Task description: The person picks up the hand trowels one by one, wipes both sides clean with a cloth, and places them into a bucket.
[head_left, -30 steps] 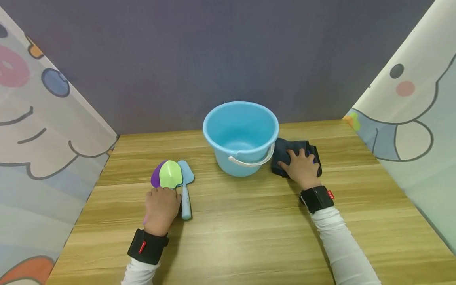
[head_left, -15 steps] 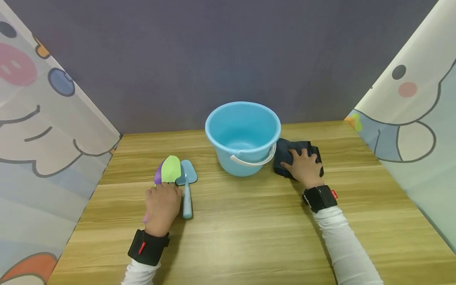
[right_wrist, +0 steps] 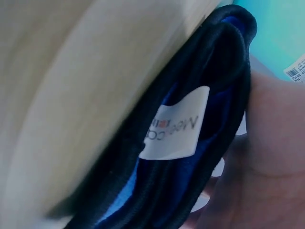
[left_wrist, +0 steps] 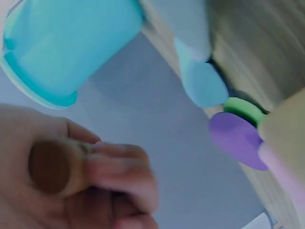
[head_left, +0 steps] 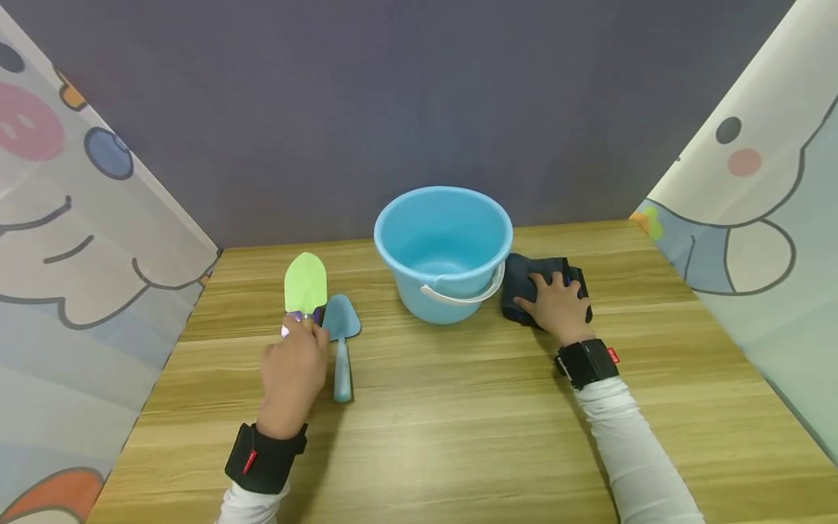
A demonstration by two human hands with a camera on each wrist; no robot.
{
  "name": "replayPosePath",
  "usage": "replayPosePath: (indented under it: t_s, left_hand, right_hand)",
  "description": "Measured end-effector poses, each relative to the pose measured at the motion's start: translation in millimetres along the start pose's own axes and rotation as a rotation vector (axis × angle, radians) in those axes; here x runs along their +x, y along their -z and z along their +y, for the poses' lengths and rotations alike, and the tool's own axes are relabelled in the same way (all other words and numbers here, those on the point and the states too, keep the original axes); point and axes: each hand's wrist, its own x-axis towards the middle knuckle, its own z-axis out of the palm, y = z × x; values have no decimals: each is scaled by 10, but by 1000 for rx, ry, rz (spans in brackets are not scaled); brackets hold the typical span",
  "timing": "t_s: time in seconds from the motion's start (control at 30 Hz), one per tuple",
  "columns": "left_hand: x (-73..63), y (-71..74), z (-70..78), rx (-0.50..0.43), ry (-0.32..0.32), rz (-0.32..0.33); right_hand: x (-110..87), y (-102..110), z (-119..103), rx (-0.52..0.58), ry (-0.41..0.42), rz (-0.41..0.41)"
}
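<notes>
My left hand (head_left: 294, 367) grips the wooden handle (left_wrist: 50, 167) of a hand trowel, whose light green blade (head_left: 305, 282) points away toward the back wall. Below that hand lie toy shovels, one with a purple blade (left_wrist: 236, 138) and pink handle (left_wrist: 286, 169), mostly hidden by the hand in the head view. A light blue shovel (head_left: 342, 349) lies just right of the hand. My right hand (head_left: 559, 309) rests with spread fingers on a folded dark cloth (head_left: 524, 280), which shows blue inner layers and a white label (right_wrist: 176, 129) in the right wrist view.
A light blue bucket (head_left: 432, 298) stands upright at the back centre, its white handle (head_left: 465, 300) hanging down in front. A dark wall (head_left: 419, 109) rises behind the wooden table (head_left: 445, 422). Cartoon-printed panels (head_left: 740, 218) flank both sides.
The green-bladed trowel has moved forward, away from the purple shovel, in my left hand's grip. The light blue shovel lies where it was. My right hand stays on the cloth.
</notes>
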Motion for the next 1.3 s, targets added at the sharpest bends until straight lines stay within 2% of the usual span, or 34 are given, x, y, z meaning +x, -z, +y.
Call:
replayPosePath:
  t_s: [0.07,0.23,0.37,0.47,0.6,0.7,0.93,1.13,1.3]
  left_hand:
    - [37,38,12,-22,16,-13]
    - [136,144,65,-94,102,-74]
    - [232,229,140,-186,193,-95]
    - [316,294,221,-251,229,-129]
    - [429,382,344,-308,227,-183]
    - [502,427,442,-332,202,-203]
    - [633,441,734,-361,187,-186]
    - [685,462,955,-426,179,-191]
    - [682,501,1007,-455,171,-192]
  right_hand:
    - [-11,7,-8,1,3,-1]
    - [-41,22,-7,-3,19,5]
    - [-47,23,4,7,25,11]
    - [-46,21,12,19,25,14]
    - [-42,22,16,26,21,6]
    - [-44,35,11,27,19,-10]
    - [-57,85,17,38,38,-43]
    - [-72,65,74,31,81,4]
    - [-68,45,93,54,116,42]
